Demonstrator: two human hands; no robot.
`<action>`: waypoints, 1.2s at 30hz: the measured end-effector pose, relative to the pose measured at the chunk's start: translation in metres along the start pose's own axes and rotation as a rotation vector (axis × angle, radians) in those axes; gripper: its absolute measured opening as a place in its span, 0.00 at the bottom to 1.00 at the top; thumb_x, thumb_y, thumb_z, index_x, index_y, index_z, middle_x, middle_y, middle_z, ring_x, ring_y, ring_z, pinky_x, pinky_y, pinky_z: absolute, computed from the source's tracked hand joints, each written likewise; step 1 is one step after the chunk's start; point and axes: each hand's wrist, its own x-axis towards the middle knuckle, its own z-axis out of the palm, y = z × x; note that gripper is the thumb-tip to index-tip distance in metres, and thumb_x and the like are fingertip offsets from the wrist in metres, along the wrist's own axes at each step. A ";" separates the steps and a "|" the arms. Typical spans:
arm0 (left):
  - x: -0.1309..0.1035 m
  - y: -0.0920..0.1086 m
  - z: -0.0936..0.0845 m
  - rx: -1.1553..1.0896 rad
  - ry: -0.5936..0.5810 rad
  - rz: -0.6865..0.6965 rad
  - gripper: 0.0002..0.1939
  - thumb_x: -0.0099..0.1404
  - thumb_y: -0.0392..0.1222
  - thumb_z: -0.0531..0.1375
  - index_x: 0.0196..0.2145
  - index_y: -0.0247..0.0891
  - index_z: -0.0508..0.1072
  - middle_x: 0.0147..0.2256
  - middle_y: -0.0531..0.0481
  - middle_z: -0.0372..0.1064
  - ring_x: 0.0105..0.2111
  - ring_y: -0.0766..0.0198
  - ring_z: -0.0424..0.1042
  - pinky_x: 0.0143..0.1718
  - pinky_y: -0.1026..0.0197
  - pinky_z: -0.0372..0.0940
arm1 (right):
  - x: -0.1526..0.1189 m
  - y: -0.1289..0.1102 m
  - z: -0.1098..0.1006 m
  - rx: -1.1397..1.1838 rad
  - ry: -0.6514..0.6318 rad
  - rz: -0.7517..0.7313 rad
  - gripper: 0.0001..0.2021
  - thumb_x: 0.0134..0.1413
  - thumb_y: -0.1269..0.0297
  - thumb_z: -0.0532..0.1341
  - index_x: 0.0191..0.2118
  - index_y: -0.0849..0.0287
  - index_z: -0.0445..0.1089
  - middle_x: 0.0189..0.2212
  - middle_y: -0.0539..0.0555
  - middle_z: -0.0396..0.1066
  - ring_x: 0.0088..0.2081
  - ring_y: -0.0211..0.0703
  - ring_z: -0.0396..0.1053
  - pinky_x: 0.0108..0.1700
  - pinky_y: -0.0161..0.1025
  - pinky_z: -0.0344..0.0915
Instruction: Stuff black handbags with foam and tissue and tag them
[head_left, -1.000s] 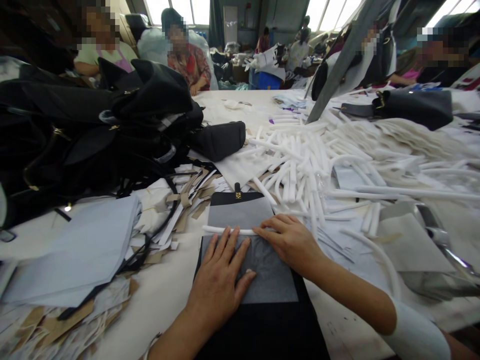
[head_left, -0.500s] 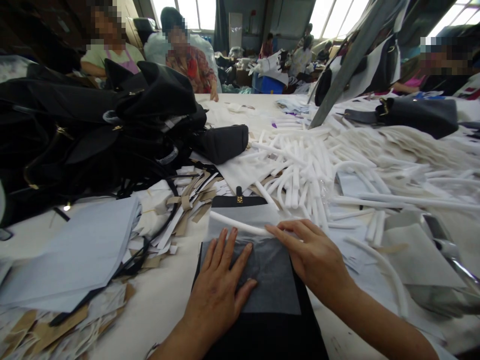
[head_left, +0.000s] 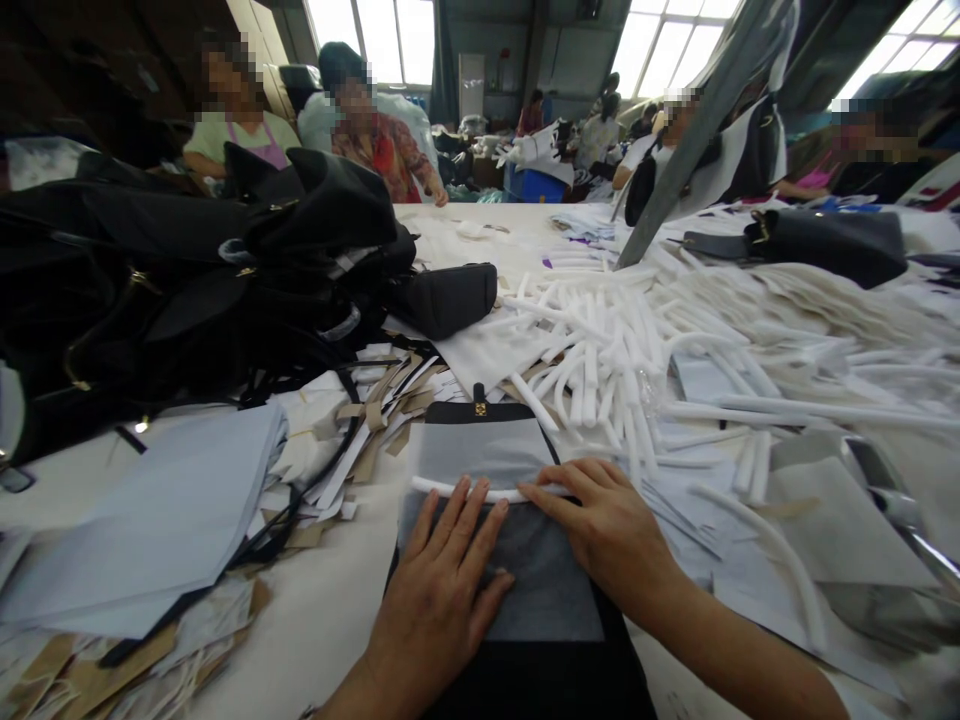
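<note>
A white foam strip lies across a black bag piece with a flap at its far end and a gold-coloured clasp. Grey translucent sheet covers much of the piece. My left hand rests flat on that sheet, fingers spread, with fingertips pressing along the strip. At the strip's right end, my right hand holds it between thumb and fingers; the very end is hidden under the hand.
Black bags are heaped at left, behind pale blue sheets. A pile of white foam strips lies ahead. A slanted grey post rises at right. Several people, including one in a red patterned top, are across the table.
The foam strip has come down nearer to me and now lies straighter across the bag piece. My left fingertips now touch it. My right hand has moved slightly toward me with its end.
</note>
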 end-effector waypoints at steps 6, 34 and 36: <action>-0.001 0.001 0.000 0.016 -0.001 -0.005 0.29 0.68 0.45 0.57 0.64 0.37 0.61 0.68 0.39 0.50 0.68 0.45 0.48 0.62 0.42 0.58 | 0.001 0.003 0.004 0.006 0.014 0.015 0.23 0.55 0.81 0.58 0.53 0.52 0.74 0.44 0.54 0.74 0.45 0.50 0.67 0.49 0.48 0.61; -0.003 0.000 0.000 -0.076 -0.021 0.053 0.24 0.68 0.43 0.58 0.60 0.35 0.67 0.62 0.41 0.62 0.61 0.48 0.62 0.59 0.42 0.64 | -0.005 -0.006 0.021 -0.024 0.023 0.059 0.22 0.56 0.80 0.60 0.55 0.56 0.71 0.45 0.57 0.73 0.44 0.50 0.67 0.46 0.46 0.66; -0.004 0.000 -0.001 -0.094 0.045 0.027 0.22 0.68 0.43 0.57 0.58 0.36 0.69 0.60 0.42 0.65 0.60 0.50 0.64 0.58 0.44 0.65 | -0.004 -0.006 0.021 -0.039 0.029 0.045 0.22 0.55 0.79 0.61 0.54 0.55 0.72 0.45 0.57 0.73 0.43 0.50 0.67 0.45 0.46 0.65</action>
